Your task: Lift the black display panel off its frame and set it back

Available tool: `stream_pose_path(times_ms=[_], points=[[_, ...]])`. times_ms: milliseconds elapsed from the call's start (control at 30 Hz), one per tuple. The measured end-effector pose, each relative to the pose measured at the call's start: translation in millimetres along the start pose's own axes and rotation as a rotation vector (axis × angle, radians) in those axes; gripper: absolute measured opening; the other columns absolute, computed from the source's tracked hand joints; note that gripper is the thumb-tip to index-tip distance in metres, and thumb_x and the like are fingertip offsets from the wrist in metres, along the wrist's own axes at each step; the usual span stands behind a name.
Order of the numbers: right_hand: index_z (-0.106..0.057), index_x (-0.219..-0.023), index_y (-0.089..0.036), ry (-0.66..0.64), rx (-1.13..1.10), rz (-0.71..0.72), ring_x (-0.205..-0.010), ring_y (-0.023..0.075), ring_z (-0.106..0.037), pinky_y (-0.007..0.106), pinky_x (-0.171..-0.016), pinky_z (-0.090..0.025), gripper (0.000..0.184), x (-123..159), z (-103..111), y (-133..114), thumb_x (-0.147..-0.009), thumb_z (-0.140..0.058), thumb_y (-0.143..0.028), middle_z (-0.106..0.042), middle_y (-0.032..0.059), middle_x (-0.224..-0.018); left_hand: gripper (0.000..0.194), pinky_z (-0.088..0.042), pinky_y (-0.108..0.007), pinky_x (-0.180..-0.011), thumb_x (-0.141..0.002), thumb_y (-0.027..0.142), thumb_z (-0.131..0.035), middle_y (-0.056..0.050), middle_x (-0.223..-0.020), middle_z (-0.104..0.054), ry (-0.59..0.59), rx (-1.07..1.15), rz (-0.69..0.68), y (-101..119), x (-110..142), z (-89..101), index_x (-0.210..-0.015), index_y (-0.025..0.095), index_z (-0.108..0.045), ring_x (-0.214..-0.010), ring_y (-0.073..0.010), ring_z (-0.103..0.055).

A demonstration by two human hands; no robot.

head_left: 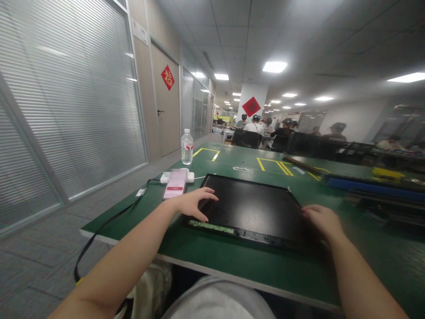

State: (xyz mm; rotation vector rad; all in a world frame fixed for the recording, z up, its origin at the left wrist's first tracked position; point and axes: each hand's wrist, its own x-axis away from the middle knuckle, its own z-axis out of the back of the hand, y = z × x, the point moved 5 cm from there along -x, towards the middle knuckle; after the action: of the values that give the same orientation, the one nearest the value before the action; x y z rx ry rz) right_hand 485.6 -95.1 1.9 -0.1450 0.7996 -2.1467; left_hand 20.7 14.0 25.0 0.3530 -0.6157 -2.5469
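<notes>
A flat black display panel (252,206) lies on the green tabletop in front of me. A narrow green circuit board (210,227) runs along the left part of its near edge. My left hand (194,204) is at the panel's left side, thumb and fingers spread apart, the thumb close to the end of the circuit board. At the opposite side, my right hand (321,218) has its fingers bent in and pinched on the panel's right edge. The undersides of the right fingers are hidden.
A phone (174,186) rests against a white power strip (190,176) left of the panel, with a water bottle (187,148) behind. Yellow tape marks the green table (232,263). A blue bar (375,184) and dark parts lie rightward. Several people sit beyond.
</notes>
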Motion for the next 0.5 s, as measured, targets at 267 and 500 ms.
stream_pose_path(times_ms=[267, 500], points=[[-0.078, -0.085, -0.024, -0.016, 0.016, 0.006, -0.08, 0.0222, -0.067, 0.03, -0.066, -0.045, 0.025, -1, -1, 1, -0.073, -0.057, -0.027, -0.076, 0.0046, -0.087, 0.063, -0.035, -0.042, -0.113, -0.072, 0.047, -0.077, -0.014, -0.147, -0.045, 0.077, -0.013, 0.084, -4, -3, 0.3, -0.129, 0.022, -0.063, -0.135, -0.033, -0.046], [-0.078, -0.083, -0.023, -0.002, 0.032, 0.03, -0.079, 0.0227, -0.067, 0.03, -0.065, -0.045, 0.024, 2, 1, -4, -0.073, -0.057, -0.026, -0.076, 0.0059, -0.087, 0.046, -0.032, -0.044, -0.116, -0.081, 0.032, -0.062, -0.016, -0.145, -0.046, 0.274, -0.139, 0.302, -32, -9, -1.0, -0.124, 0.016, -0.066, -0.137, -0.0339, -0.043]])
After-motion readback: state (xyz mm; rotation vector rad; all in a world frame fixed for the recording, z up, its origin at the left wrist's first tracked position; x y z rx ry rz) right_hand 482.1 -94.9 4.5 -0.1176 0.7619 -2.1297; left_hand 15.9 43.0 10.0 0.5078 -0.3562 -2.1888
